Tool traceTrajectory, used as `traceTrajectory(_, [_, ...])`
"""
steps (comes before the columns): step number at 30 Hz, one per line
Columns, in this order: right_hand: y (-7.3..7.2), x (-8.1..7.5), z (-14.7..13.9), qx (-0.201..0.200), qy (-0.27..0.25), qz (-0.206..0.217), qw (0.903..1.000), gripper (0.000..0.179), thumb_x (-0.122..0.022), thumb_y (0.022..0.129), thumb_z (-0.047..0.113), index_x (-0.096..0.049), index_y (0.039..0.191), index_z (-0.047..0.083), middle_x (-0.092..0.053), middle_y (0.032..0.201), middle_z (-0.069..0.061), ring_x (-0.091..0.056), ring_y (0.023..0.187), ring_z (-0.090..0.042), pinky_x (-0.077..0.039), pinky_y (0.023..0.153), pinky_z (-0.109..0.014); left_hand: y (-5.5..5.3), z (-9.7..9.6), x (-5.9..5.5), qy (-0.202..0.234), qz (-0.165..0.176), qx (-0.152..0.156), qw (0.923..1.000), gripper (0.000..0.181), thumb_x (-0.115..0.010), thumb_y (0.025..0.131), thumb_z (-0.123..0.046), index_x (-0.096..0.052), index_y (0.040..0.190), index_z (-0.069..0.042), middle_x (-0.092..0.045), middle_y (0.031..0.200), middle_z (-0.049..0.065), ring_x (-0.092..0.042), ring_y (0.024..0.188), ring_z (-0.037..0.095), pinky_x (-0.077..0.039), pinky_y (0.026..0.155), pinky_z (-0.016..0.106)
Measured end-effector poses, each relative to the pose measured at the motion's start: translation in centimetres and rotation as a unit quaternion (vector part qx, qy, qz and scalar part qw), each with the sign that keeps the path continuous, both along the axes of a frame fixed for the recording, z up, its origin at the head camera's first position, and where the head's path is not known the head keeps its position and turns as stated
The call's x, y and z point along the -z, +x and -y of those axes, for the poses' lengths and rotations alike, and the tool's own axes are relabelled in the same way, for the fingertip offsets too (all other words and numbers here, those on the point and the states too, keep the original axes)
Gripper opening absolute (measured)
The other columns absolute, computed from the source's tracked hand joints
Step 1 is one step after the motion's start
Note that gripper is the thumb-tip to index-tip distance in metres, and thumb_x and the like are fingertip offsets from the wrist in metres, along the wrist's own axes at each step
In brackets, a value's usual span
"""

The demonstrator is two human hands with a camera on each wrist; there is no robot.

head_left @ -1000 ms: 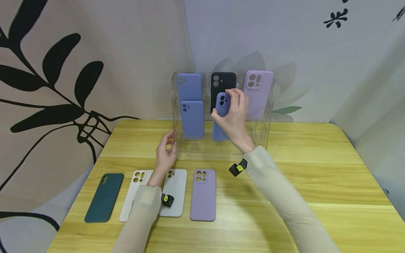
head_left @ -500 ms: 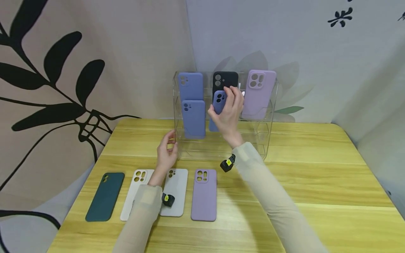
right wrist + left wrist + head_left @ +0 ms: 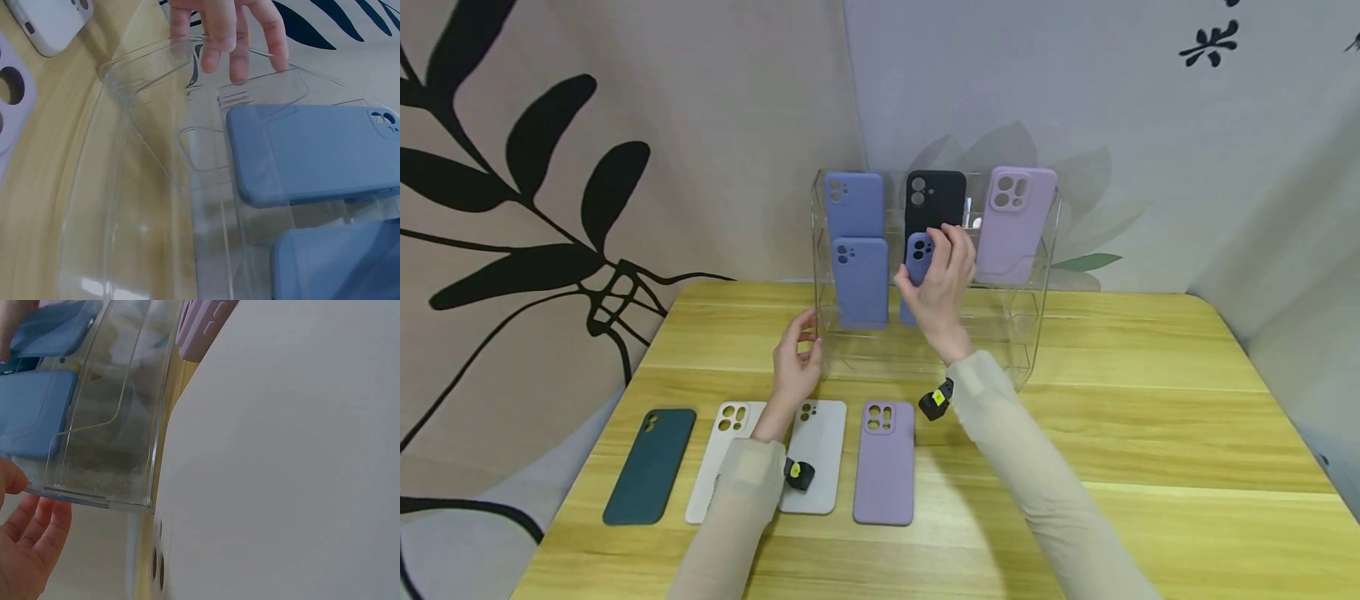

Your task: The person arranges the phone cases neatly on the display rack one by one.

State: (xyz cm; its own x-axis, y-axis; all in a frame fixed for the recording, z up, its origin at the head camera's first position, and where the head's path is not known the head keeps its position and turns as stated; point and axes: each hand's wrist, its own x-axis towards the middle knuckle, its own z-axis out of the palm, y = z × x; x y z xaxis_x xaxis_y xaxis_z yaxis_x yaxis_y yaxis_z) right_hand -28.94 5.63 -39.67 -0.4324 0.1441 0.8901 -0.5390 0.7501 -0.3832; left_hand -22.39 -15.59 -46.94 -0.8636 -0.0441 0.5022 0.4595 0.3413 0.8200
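My right hand (image 3: 942, 279) grips a blue phone case (image 3: 917, 260) by its edges, thumb at the left, fingertips at the top right. That case stands in the middle tier of a clear acrylic display rack (image 3: 103, 501), before a black phone case (image 3: 935, 196). At the rack's left side, my left hand (image 3: 795, 358) holds the side wall; in the left wrist view its thumb and fingers (image 3: 53, 525) lie on either side of the edge. Left of the held case stands another blue case (image 3: 861, 283), with a third blue case (image 3: 854, 202) above it.
A lilac case (image 3: 1015, 221) leans in the rack's upper right. On the wooden table (image 3: 1150, 467) before the rack lie a dark green case (image 3: 649, 468), a white case (image 3: 718, 454), a second white case (image 3: 820, 437) and a purple case (image 3: 883, 467).
My right hand has shifted left with the blue case, which rose slightly and then came down, closer to the neighbouring blue case. The left hand has stayed at the rack's side.
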Motion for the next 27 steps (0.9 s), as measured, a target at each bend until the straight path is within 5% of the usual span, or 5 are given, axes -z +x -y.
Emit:
traceTrajectory(6, [0.2, 0.5, -0.1, 0.004, 0.008, 0.013, 0.9999, 0.049, -0.069, 0.070, 0.010, -0.048, 0.114, 0.002, -0.043, 0.125, -0.018, -0.034, 0.120, -0.035, -0.031, 0.088, -0.052, 1.0, -0.6, -1.7, -0.008, 0.002, -0.001, 1.0000, 0.046, -0.050, 0.081, 0.021, -0.047, 0.127, 0.011, -0.054, 0.109, 0.033, -0.056, 0.088, 0.041, -0.055, 0.066, 0.042])
traceTrajectory(10, [0.4, 0.5, 0.0, 0.010, 0.013, 0.021, 0.9997, 0.049, -0.070, 0.071, 0.010, -0.048, 0.114, 0.002, -0.042, 0.126, -0.018, -0.034, 0.121, -0.034, -0.031, 0.090, -0.051, 1.9, -1.0, -3.3, -0.008, 0.002, 0.001, 1.0000, 0.045, -0.049, 0.080, 0.022, -0.046, 0.124, 0.014, -0.053, 0.108, 0.035, -0.055, 0.087, 0.042, -0.055, 0.066, 0.029])
traceTrajectory(13, [0.4, 0.6, 0.1, 0.010, 0.017, 0.025, 0.9995, 0.049, -0.070, 0.072, 0.010, -0.048, 0.115, 0.002, -0.042, 0.126, -0.018, -0.034, 0.123, -0.034, -0.030, 0.092, -0.051, 1.9, -1.0, -3.4, -0.007, 0.004, 0.000, 1.0000, 0.044, -0.049, 0.080, 0.022, -0.046, 0.124, 0.014, -0.053, 0.108, 0.035, -0.055, 0.087, 0.042, -0.054, 0.065, 0.026])
traceTrajectory(20, [1.0, 0.2, -0.6, -0.031, 0.018, 0.004, 0.9993, 0.046, -0.070, 0.073, 0.009, -0.049, 0.113, 0.000, -0.041, 0.128, -0.022, -0.035, 0.124, -0.036, -0.029, 0.100, -0.051, 2.0, -1.0, -3.4, -0.003, -0.001, 0.005, 1.0000, 0.044, -0.049, 0.081, 0.022, -0.046, 0.125, 0.015, -0.053, 0.108, 0.036, -0.055, 0.087, 0.043, -0.053, 0.066, 0.053])
traceTrajectory(27, [2.7, -0.8, -2.7, -0.093, -0.011, -0.008, 0.9956, 0.044, -0.067, 0.072, -0.002, -0.049, 0.112, -0.005, -0.041, 0.124, -0.026, -0.038, 0.120, -0.037, -0.031, 0.103, -0.045, 2.0, -1.0, -3.4, -0.003, 0.001, 0.007, 1.0000, 0.044, -0.049, 0.081, 0.022, -0.045, 0.125, 0.016, -0.052, 0.108, 0.037, -0.054, 0.087, 0.044, -0.052, 0.067, 0.055])
